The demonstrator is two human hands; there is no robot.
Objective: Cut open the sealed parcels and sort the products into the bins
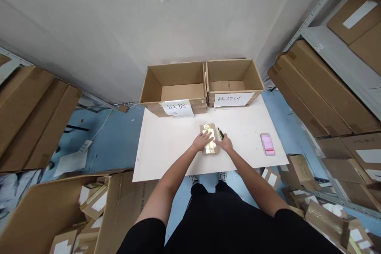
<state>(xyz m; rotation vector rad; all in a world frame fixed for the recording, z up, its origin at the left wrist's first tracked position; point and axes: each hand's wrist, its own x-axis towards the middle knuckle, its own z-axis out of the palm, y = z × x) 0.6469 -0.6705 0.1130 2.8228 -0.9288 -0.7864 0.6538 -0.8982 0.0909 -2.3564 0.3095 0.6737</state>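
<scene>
A small taped cardboard parcel (210, 138) with a white label lies on the white table (166, 143) in front of me. My left hand (202, 140) rests flat on the parcel, fingers stretched over its label. My right hand (225, 142) is closed beside the parcel's right edge, gripping a black and yellow utility knife (220, 133) whose tip points away from me.
Two open cardboard boxes (175, 87) (232, 81) with paper labels stand at the table's far edge. A pink blurred item (267, 144) lies at the table's right. Shelves with large cartons flank both sides. An open carton of small parcels (89, 206) sits on the floor at lower left.
</scene>
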